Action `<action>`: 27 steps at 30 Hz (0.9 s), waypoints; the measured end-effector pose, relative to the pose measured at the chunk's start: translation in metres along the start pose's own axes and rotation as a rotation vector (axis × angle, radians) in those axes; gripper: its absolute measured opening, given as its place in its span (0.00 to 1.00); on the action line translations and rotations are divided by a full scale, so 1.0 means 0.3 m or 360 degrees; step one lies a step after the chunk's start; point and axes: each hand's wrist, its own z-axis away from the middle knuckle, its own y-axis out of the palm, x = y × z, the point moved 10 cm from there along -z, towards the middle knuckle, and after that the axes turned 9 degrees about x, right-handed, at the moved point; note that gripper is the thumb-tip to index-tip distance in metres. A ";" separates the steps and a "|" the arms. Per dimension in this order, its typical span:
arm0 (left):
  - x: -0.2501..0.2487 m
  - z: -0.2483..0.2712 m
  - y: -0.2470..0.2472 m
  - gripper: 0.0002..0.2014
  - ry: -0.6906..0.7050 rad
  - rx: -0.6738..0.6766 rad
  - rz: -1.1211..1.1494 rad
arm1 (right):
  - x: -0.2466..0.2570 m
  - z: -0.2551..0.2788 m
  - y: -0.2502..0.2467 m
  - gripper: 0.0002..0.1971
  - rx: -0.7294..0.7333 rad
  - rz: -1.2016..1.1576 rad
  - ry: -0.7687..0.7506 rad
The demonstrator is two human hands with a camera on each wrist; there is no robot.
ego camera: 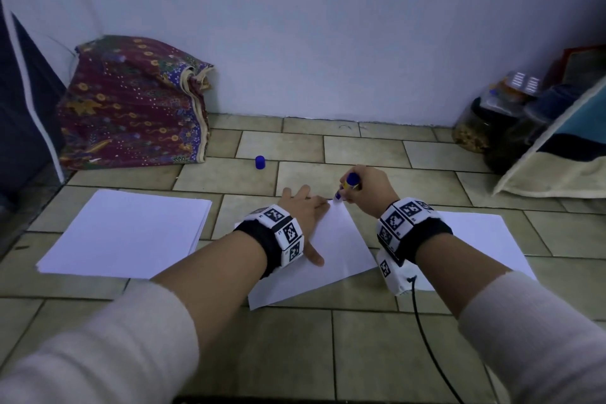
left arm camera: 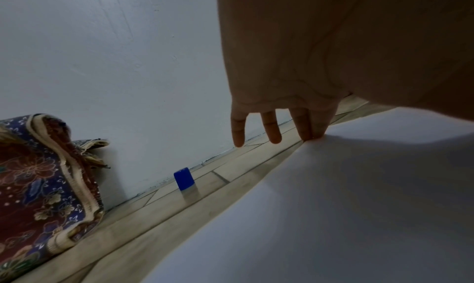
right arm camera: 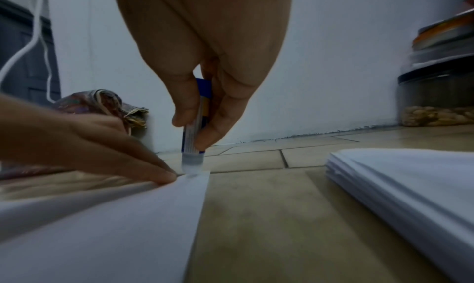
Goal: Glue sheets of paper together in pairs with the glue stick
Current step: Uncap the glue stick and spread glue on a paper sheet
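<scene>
The blue glue stick [right arm camera: 196,125], pinched in the right hand [ego camera: 367,187], touches the far corner of a white paper sheet [ego camera: 328,256] on the floor, which the left hand [ego camera: 303,207] presses flat with spread fingers. Gluing looks barely begun: thick stacks [ego camera: 128,233] beside both hands probably await pairing.

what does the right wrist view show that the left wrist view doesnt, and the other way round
Only the right wrist view shows the right hand gripping the glue stick, its tip down on the far corner of the sheet, plus a paper stack and a jar to the right.

Only the left wrist view shows the blue cap standing on the floor tiles near the wall, and the underside of the left hand.

Both show the left hand's fingers pressing the sheet near that corner, the patterned cloth bundle and the wall.
</scene>
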 end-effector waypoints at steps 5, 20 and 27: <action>-0.001 -0.003 -0.009 0.55 -0.0024 0.0003 0.0002 | 0.011 0.001 0.034 0.08 0.0107 0.0265 -0.0027; -0.003 0.004 -0.008 0.56 -0.0090 0.0069 -0.0051 | 0.019 0.111 0.061 0.09 0.0437 0.0553 -0.0162; 0.002 0.001 -0.006 0.58 -0.0062 0.0063 -0.0040 | -0.032 0.240 0.066 0.08 0.0552 0.0529 -0.0169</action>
